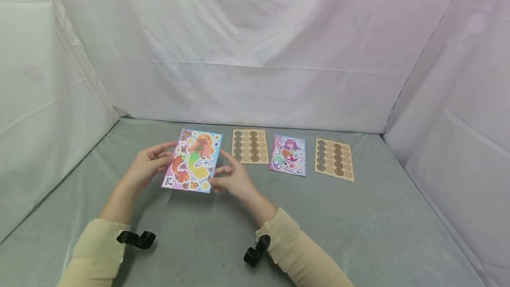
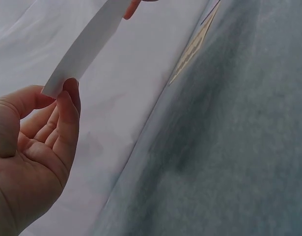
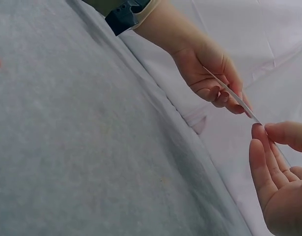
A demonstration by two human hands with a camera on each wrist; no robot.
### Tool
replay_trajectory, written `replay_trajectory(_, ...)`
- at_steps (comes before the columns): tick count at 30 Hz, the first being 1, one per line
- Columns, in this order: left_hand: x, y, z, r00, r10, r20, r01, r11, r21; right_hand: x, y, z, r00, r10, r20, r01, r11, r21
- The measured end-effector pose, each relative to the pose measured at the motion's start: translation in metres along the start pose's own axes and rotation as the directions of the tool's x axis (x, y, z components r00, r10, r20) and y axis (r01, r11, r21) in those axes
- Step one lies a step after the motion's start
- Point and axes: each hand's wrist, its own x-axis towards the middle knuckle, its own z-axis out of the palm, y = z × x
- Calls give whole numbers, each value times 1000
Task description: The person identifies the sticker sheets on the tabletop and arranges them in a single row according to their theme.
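A colourful mermaid sticker sheet (image 1: 194, 160) is held up between both hands over the left part of the table, its printed face turned to the head camera. My left hand (image 1: 146, 167) pinches its left edge between thumb and fingers. On the opposite edge, my right hand (image 1: 235, 178) grips near the lower right corner, with the thumb in front. From the left wrist, the sheet (image 2: 84, 51) shows its plain white back, bent slightly, in the left hand (image 2: 38, 142). The right wrist view has the sheet nearly edge-on between the left hand (image 3: 209, 73) and right hand (image 3: 283, 177).
Along the back of the grey table (image 1: 191, 238) lie a tan sheet of round stickers (image 1: 250, 146), a smaller purple mermaid sticker sheet (image 1: 288, 155) and another tan sheet of round stickers (image 1: 334, 159). White cloth walls (image 1: 247, 92) enclose the back and sides.
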Motion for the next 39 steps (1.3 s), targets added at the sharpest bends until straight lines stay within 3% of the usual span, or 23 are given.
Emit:
replay_trajectory(28, -32, -15, -9, 1000, -1, 19, 0, 999, 52, -23, 9, 14, 998, 45, 42, -43, 998, -39)
replay_trajectory(39, -35, -21, -17, 996, -2, 84, -1, 999, 35, -26, 13, 16, 997, 53, 57, -50, 997, -55)
